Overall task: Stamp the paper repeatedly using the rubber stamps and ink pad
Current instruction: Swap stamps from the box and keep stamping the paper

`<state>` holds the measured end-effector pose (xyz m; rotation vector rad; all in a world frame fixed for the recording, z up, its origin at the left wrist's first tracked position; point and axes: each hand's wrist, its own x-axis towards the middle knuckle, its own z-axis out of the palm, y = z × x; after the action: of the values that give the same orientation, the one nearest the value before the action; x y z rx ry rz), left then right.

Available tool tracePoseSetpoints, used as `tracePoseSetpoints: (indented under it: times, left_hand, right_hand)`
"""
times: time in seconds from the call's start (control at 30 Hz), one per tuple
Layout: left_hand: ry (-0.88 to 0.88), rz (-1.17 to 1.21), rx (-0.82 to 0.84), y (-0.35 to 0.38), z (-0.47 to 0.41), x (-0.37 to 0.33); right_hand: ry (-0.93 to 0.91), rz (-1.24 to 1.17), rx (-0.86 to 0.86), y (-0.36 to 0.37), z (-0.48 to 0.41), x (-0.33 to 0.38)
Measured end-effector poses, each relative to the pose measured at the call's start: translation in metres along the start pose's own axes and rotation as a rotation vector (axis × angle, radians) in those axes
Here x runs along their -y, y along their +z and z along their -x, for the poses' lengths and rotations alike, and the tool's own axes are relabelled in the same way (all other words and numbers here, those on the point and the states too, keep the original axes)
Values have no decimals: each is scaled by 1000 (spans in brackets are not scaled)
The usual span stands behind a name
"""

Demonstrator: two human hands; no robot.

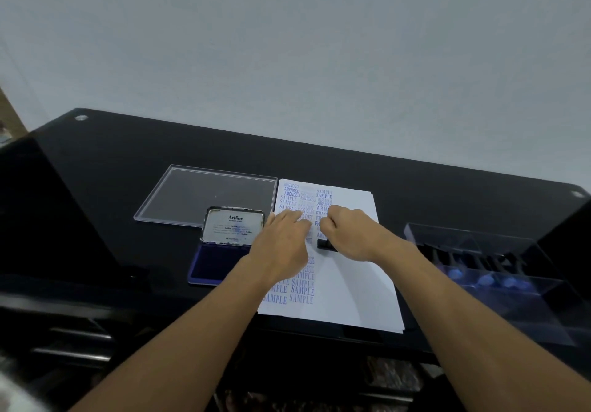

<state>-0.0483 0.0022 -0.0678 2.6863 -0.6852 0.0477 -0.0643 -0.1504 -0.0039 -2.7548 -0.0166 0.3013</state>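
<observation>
Black table (415,172) carries paper (351,283); clear box (499,271) right of paper; open ink pad (217,263) just left of paper; my left hand (284,239) flat on paper, fingers straight; my right hand (348,232) fingers curled round rubber stamp (324,244), standing on paper

Both bare forearms are extended forward and angled inward, so the hands are brought close together. The left hand (284,239) is laid flat, palm down, fingers straight. The right hand (348,232) is curled, knuckles up, round a stamp (325,244).
</observation>
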Motion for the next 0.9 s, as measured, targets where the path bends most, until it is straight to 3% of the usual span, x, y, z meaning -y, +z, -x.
tracePoseSetpoints:
  times: [0.63,0.9]
  left_hand:
    - [-4,29,26,-3,1,0]
    - [-19,5,17,0,3,-2]
  right_hand:
    - [-38,166,71,2,8,13]
    - [-42,230,-44,9,17,20]
